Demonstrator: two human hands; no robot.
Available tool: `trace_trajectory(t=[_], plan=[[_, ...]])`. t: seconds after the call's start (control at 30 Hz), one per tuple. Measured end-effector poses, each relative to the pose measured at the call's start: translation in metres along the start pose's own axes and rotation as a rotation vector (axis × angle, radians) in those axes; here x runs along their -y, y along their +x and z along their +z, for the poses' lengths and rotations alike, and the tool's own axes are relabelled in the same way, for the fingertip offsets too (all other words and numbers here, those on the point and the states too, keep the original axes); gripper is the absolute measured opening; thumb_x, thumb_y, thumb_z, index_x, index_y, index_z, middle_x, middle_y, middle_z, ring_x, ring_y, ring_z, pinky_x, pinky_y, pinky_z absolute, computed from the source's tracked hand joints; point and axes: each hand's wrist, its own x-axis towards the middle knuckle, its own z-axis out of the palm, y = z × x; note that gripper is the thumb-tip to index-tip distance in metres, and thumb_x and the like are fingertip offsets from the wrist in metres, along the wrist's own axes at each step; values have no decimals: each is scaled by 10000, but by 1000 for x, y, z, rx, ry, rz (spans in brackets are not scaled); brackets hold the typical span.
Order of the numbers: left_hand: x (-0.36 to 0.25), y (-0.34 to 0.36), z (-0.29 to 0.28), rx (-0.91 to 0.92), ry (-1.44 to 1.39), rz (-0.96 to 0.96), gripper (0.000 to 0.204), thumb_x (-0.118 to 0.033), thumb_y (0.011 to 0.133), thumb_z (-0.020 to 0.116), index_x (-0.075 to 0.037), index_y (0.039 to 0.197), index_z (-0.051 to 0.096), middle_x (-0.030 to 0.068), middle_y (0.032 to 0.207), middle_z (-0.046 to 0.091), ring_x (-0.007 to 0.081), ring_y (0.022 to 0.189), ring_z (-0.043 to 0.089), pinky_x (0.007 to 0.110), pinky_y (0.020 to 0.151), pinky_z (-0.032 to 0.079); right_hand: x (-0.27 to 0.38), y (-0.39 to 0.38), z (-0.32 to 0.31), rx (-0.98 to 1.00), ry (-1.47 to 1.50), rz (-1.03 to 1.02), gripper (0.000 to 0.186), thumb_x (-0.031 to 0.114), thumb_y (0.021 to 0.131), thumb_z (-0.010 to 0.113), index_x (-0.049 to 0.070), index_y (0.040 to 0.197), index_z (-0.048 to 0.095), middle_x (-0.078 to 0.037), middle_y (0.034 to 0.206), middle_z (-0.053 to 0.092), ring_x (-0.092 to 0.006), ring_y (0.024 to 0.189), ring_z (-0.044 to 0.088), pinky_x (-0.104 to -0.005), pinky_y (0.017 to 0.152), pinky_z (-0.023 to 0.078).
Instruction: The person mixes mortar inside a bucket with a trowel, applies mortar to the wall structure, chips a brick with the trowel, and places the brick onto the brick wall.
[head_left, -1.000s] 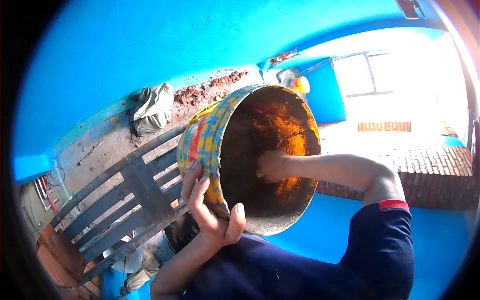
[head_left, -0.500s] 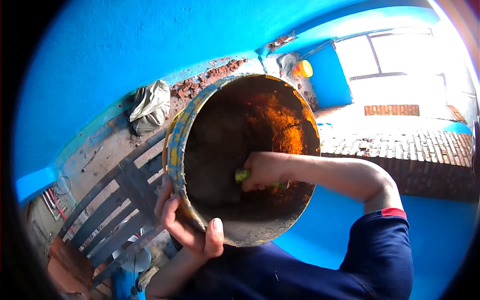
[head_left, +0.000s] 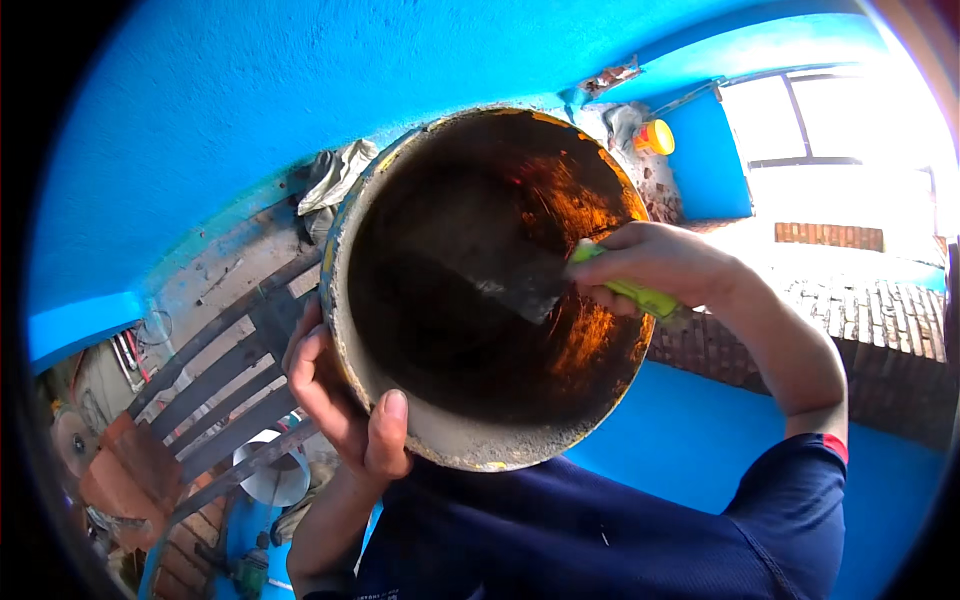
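A large round bucket [head_left: 345, 215], its rim crusted with grey mortar, is tipped so that its dark inside faces me. My left hand [head_left: 350, 400] grips it at the lower left, fingers along the outside and thumb by the rim. In my right hand [head_left: 655, 262] is a scraper with a lime-green handle [head_left: 640, 293] and a flat metal blade [head_left: 530, 298]. The blade is inside the bucket, and the hand is at the right side of its mouth. Dim light there hides whether the blade touches the wall. Sunlight shows orange on the right inner wall.
On the left is a dark slatted chair [head_left: 265, 330]. Behind the bucket lies a grey sack [head_left: 335, 185] against the blue wall [head_left: 250, 90]. A yellow-orange pail [head_left: 655, 137] stands farther off, and a white bucket [head_left: 272, 470] sits lower left. Brickwork [head_left: 860, 310] runs along the right.
My right hand has drawn up and right from deep in the bucket to its mouth, bringing the scraper's blade into sight. The bucket has shifted slightly up in view, still in my left hand.
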Motion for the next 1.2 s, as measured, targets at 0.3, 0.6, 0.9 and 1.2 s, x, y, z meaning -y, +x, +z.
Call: trace_trajectory(t=[0.3, 0.6, 0.9, 1.2], plan=[[3, -1, -2, 5, -30, 49, 711, -265, 825, 549, 81, 1362, 236, 267, 1411, 270, 336, 1288, 348, 457, 1090, 259, 28, -102, 9, -295, -1150, -391, 201, 235, 885, 566, 59, 965, 621, -93, 755, 637, -293, 711, 647, -379, 663, 501], [2, -3, 2, -69, -46, 32, 780, -300, 813, 604, 51, 1397, 224, 253, 1382, 354, 316, 1275, 368, 449, 1084, 260, 33, -57, 65, -425, -2009, -1064, 243, 203, 739, 623, 65, 939, 638, -53, 875, 569, -175, 788, 588, -302, 656, 443], [-2, -5, 8, -157, -138, 55, 782, -268, 801, 628, 40, 1407, 241, 229, 1377, 386, 297, 1268, 395, 426, 1093, 266, 37, 84, 87, -49, -107, -1045, 245, 168, 762, 780, 77, 879, 585, 6, 797, 621, -79, 771, 586, -274, 690, 490], [-3, -7, 11, -300, -169, 38, 739, -252, 759, 702, 36, 1341, 350, 208, 1317, 470, 275, 1228, 460, 394, 1063, 331, 36, 147, 101, 319, -106, -813, 144, 100, 702, 683, 76, 711, 541, -7, 687, 571, -95, 710, 564, -271, 660, 457]])
